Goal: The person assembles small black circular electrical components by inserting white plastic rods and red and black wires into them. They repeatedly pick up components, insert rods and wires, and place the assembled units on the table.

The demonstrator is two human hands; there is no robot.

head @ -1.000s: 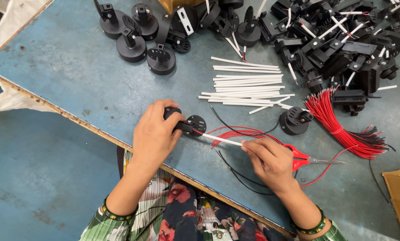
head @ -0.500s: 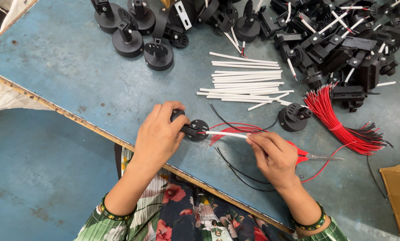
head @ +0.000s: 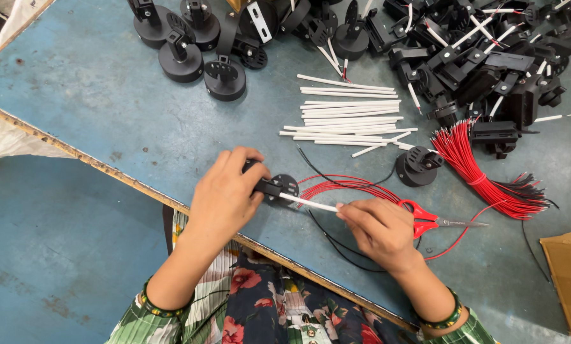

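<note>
Blue table (head: 94,108); two hands: left hand (head: 225,197) grips one black fitting (head: 279,188); right hand (head: 378,229) one white sleeve (head: 308,202).

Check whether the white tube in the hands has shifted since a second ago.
Yes. The white tube has slid left, farther into the black part, judged against the red scissors.

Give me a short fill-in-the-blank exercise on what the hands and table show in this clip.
1. The left hand grips a small ____ plastic part.
2. The right hand pinches a thin ____ tube that meets that part.
3. The scissors by the right hand have ____ handles.
4. The loose white tubes lie on a ____ table.

Missing words: black; white; red; blue
</note>
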